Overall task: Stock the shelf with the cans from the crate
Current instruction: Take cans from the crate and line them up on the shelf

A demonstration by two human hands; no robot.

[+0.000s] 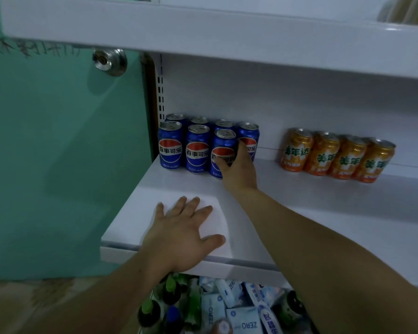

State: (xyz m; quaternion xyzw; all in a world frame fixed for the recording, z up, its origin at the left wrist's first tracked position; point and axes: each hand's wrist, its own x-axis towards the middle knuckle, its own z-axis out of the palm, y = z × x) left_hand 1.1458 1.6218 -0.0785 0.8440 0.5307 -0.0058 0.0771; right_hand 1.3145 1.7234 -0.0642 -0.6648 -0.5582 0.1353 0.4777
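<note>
Partly hidden, the right hand (pixel 237 165) has its grip closed around the front blue can (pixel 221 153), fingers covering the label's right edge and part of the neighbouring can behind. This can stands upright on the white shelf (pixel 299 201), rightmost in the front row of the blue cans (pixel 196 145); the back row shows only lids and shoulders. Four orange cans (pixel 336 156) stand well apart to the right, against the back panel. The left hand (pixel 181 235) lies flat, fingers spread, on the shelf's front left corner, holding nothing. Bare shelf lies between the two can groups and ahead of both. Below the shelf edge, bottles (pixel 171 297) and cartons (pixel 241 317) are cut off by both forearms; whether they sit in a crate cannot be told.
</note>
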